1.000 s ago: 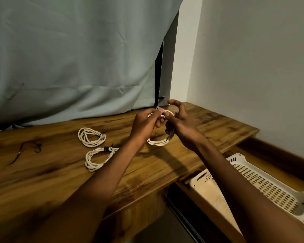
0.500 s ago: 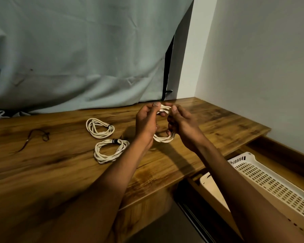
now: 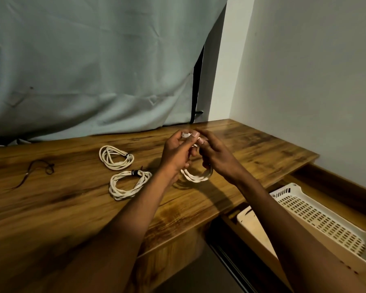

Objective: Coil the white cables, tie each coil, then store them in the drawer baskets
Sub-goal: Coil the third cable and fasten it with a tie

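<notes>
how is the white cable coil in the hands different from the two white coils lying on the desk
The held white cable coil is gripped by the left hand and right hand above the wooden desk; no tie shows on it. The far desk coil and near desk coil lie flat, each bound with a dark tie. All are white loops.

Two bare forearms, no sleeves anywhere along their visible length. No watch, bracelet or glove at either wrist. Left hand [image 3: 176, 152] and right hand [image 3: 218, 158] both uncovered, with short, pale fingernails [image 3: 195, 134] catching the light. A few small dark specks on the right forearm [image 3: 309, 246] near the lower frame edge.
</notes>
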